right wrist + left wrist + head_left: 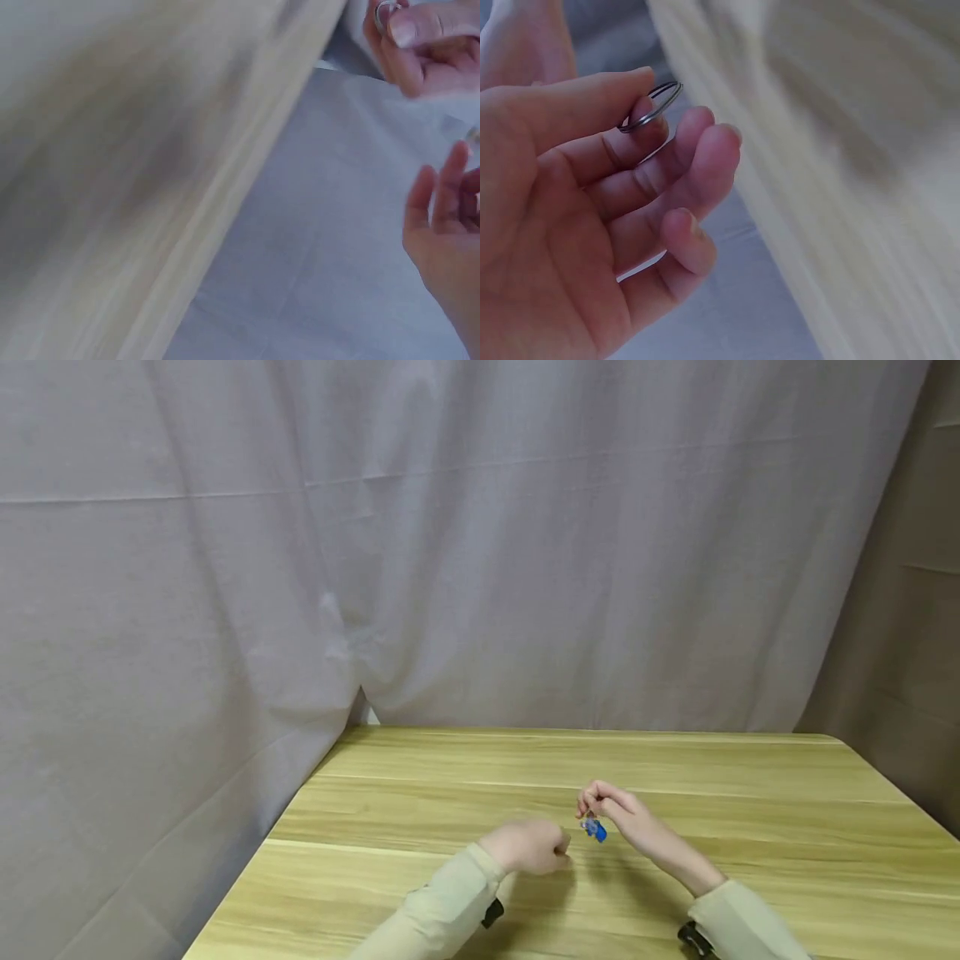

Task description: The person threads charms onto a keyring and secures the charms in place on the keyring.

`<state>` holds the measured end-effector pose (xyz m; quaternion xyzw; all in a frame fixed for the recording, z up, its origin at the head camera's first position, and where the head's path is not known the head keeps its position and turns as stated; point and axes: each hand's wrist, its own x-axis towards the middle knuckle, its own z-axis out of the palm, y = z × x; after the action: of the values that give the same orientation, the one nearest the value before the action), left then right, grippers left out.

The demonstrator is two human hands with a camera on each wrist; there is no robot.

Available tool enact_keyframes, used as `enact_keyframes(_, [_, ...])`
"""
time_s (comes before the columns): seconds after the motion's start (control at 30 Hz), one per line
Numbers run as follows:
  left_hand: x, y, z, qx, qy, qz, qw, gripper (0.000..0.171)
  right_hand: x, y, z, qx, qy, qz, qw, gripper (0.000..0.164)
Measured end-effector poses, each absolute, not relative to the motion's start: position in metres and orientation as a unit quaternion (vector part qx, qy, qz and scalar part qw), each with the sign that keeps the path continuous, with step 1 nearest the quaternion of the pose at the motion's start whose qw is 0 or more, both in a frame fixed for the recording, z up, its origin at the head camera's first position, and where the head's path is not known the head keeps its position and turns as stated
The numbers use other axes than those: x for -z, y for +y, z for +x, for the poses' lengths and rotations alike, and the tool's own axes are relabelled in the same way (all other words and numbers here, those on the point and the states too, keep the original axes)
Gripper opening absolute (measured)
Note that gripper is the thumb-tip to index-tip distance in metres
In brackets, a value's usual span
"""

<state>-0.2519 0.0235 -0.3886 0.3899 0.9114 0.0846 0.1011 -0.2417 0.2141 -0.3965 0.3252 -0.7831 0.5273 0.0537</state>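
My left hand (528, 847) is above the table, left of the right hand. In the left wrist view, its thumb and index finger pinch a silver split key ring (652, 112), while the other fingers are loosely curled. My right hand (628, 817) holds a small blue charm (596, 829) that hangs below its fingertips. The charm's exact shape is too small to tell. At the right wrist view's upper right, the key ring (385, 13) shows again at the left fingertips. Ring and charm are apart.
Both hands are over a wooden table (420, 760) with a light grain. Grey curtains (525, 568) hang behind it and along its left side. A darker cloth (900, 610) hangs on the right. Black wrist bands (492, 912) show at the sleeves.
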Motion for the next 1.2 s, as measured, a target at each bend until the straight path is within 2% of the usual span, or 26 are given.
enact_keyframes(0.2, [0.363,0.018,-0.255,-0.152,0.903,0.397,0.067,0.036,0.374,0.206,-0.238,-0.593,-0.749,0.286,0.079,0.016])
enact_keyframes(0.47, [0.326,0.004,-0.254,-0.318,0.878,0.358,-0.014,0.022,0.34,0.195,-0.234,-0.649,-0.7,0.267,0.129,0.008])
enact_keyframes(0.73, [0.319,-0.006,-0.245,-0.394,0.853,0.329,-0.095,0.017,0.323,0.192,-0.217,-0.659,-0.693,0.255,0.144,0.006])
enact_keyframes(0.9, [0.318,-0.009,-0.239,-0.396,0.848,0.333,-0.118,0.017,0.325,0.193,-0.209,-0.612,-0.732,0.261,0.143,0.016])
enact_keyframes(1.2, [0.304,-0.017,-0.228,-0.408,0.844,0.325,-0.124,0.016,0.316,0.186,-0.204,-0.516,-0.772,0.325,0.181,0.013])
